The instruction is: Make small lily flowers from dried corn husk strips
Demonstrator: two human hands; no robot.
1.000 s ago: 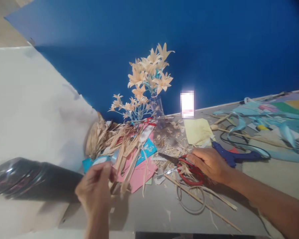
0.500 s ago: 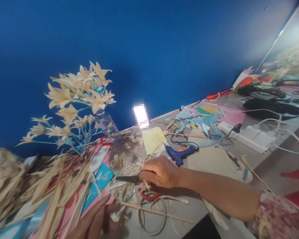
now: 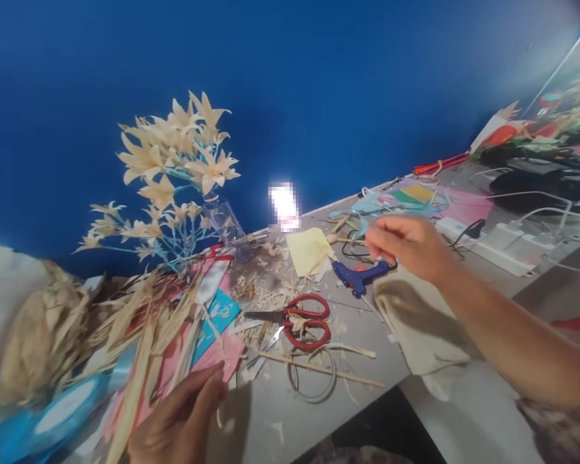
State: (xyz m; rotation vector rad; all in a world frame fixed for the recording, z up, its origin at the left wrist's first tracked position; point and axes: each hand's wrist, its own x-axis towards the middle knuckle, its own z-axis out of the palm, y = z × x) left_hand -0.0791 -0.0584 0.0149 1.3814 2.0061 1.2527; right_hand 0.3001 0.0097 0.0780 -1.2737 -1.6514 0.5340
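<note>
My left hand [image 3: 178,415] is low at the front left, thumb and fingertips pressed together; whatever they pinch, if anything, is too small to make out. Red-handled scissors [image 3: 314,322] lie on the table among dry scraps, touched by neither hand. Above the blue glue gun [image 3: 360,277] hovers my right hand [image 3: 401,245], its fingers curled in close to pale blue strips [image 3: 362,225]. I cannot see what its fingertips hold, if anything. A second, metal-bladed pair of scissors [image 3: 276,336] lies partly under the red-handled ones.
Pale husk flowers [image 3: 174,167] on blue stems lean by a clear plastic bottle [image 3: 227,222]. Dry husk strips [image 3: 145,348] and a blue ribbon roll [image 3: 67,406] cover the left side. A wire ring [image 3: 332,380], a thin stick [image 3: 362,380], a cloth [image 3: 425,335] and a white power strip [image 3: 502,248] lie rightward.
My right hand has let go of the red-handled scissors and moved up and right, over the glue gun. My left hand's fingers have come together. The view has shifted slightly.
</note>
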